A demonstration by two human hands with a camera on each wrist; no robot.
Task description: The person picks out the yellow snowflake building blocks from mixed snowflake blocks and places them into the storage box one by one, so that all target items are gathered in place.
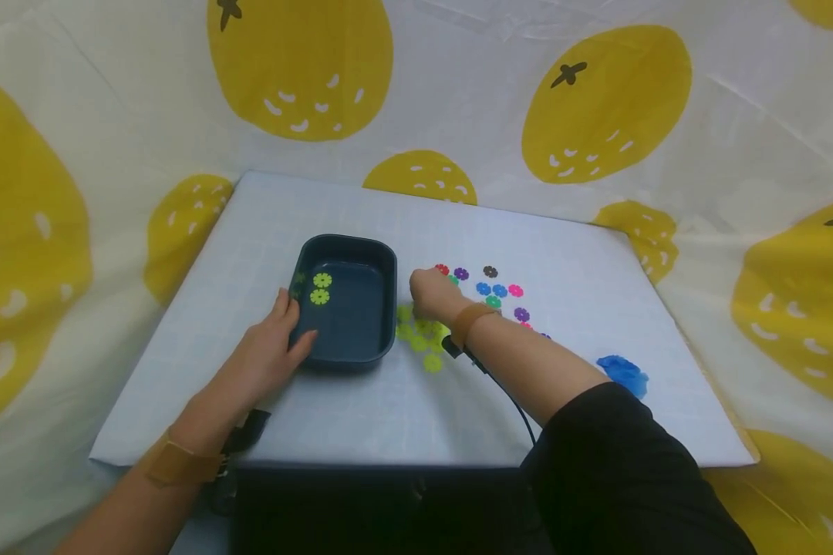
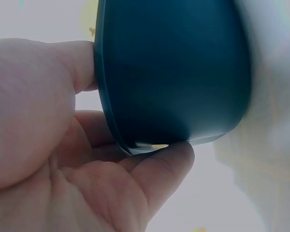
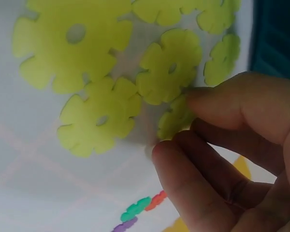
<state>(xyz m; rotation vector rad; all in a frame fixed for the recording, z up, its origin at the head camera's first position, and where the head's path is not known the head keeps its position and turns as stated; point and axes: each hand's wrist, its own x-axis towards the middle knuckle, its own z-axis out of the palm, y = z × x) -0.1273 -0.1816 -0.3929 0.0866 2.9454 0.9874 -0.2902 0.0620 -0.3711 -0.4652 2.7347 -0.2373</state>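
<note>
A dark blue rectangular tray (image 1: pixel 362 312) stands on the table, with two yellow-green flower-shaped discs (image 1: pixel 320 297) lying flat inside. My left hand (image 1: pixel 264 351) grips the tray's left side near the front corner. In the left wrist view the thumb reaches over the rim and the fingers lie along the outer wall. Just right of the tray, my right hand (image 1: pixel 433 294) is low over a cluster of yellow-green discs (image 1: pixel 419 339). The right wrist view has its thumb and fingertips pinching one yellow-green disc (image 3: pixel 175 117), partly hidden by them. Other such discs (image 3: pixel 100 118) lie beside it.
Discs in blue (image 1: pixel 483 288), purple (image 1: pixel 522 314), pink (image 1: pixel 516 290), green, red and dark brown lie scattered beyond the right forearm. A crumpled blue piece (image 1: pixel 623 374) rests farther right. A black cable (image 1: pixel 524 416) trails from the right wrist. Patterned cloth surrounds the table.
</note>
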